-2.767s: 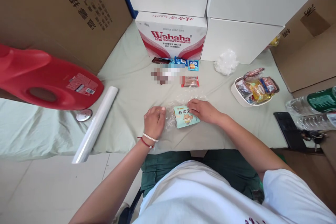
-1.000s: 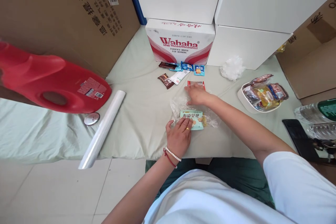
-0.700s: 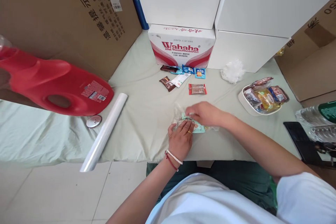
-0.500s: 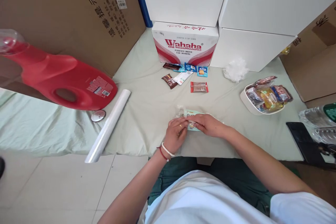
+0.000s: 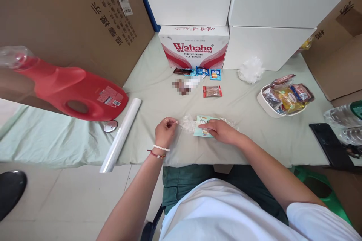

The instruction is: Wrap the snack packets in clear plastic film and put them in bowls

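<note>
A light green packet [image 5: 201, 131] with printed characters lies on the cloth-covered table in front of me. Crumpled clear plastic film [image 5: 187, 123] sits around it and shows on both sides. My left hand [image 5: 166, 130] pinches the film's left end between thumb and fingers, stretched out away from the packet. My right hand [image 5: 222, 130] is closed over the packet's right part, thumb and fingers on it; its underside is hidden. Beyond lie a red-ended brown snack packet [image 5: 212, 91] and several small packets, including a blue one [image 5: 215, 74].
A white tub [image 5: 267, 107] of packaged snacks stands at right, near a phone [image 5: 329, 145]. A crumpled plastic ball [image 5: 251, 70] lies by the white boxes. At left are a film roll [image 5: 121, 135] and a red jug [image 5: 82, 92]. A Wahaha carton [image 5: 195, 47] stands behind.
My left hand has moved left off the packet, drawing the film's end out with it. My right hand stays on the packet, more of which now shows. The view has shifted slightly.
</note>
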The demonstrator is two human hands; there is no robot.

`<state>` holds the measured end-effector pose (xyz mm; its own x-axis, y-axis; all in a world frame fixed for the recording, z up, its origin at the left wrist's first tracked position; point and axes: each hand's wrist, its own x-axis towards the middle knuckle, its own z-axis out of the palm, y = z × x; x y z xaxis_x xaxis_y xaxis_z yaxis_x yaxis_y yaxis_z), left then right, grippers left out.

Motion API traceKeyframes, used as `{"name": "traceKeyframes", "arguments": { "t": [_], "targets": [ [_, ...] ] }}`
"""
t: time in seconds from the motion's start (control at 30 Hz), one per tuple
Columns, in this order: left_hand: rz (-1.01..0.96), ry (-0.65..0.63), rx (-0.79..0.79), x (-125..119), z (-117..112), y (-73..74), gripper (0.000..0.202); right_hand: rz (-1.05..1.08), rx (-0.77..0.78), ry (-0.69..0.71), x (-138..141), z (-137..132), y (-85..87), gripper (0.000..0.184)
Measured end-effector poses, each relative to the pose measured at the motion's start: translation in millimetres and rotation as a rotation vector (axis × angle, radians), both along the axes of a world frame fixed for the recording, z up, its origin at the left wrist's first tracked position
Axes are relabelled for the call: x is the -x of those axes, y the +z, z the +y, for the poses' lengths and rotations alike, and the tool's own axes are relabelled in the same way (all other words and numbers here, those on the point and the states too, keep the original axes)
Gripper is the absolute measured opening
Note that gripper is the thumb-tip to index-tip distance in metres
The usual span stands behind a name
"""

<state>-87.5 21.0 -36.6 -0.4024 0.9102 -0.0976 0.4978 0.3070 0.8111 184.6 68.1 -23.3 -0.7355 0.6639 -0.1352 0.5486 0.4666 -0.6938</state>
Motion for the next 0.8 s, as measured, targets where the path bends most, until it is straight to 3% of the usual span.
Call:
{"name": "traceKeyframes", "arguments": {
  "t": [0.17,0.43,0.53,0.63,0.8],
  "targets": [
    [-0.107,0.029,0.012,7.7,-7.1,1.2,0.029,0.071,0.051,-0.033,-3.2,-1.7,-2.0,0.044],
    [-0.098,-0.311,0.152,-10.2,43.9,7.5,0.031,0.112,0.055,-0.062,-3.6,-5.3,2.1,0.043],
    [-0.101,-0.378,0.145,-12.3,50.8,13.4,0.027,0.107,0.055,-0.06,-3.4,-5.3,2.0,0.044],
    [-0.138,-0.352,0.133,-4.7,41.0,17.7,0.024,0.107,0.059,-0.073,-4.3,-5.6,0.6,0.044],
    [-0.33,-0.204,0.168,15.9,1.5,16.6,0.035,0.101,0.038,-0.067,-3.6,-8.3,-1.1,0.046]
  ]
}}
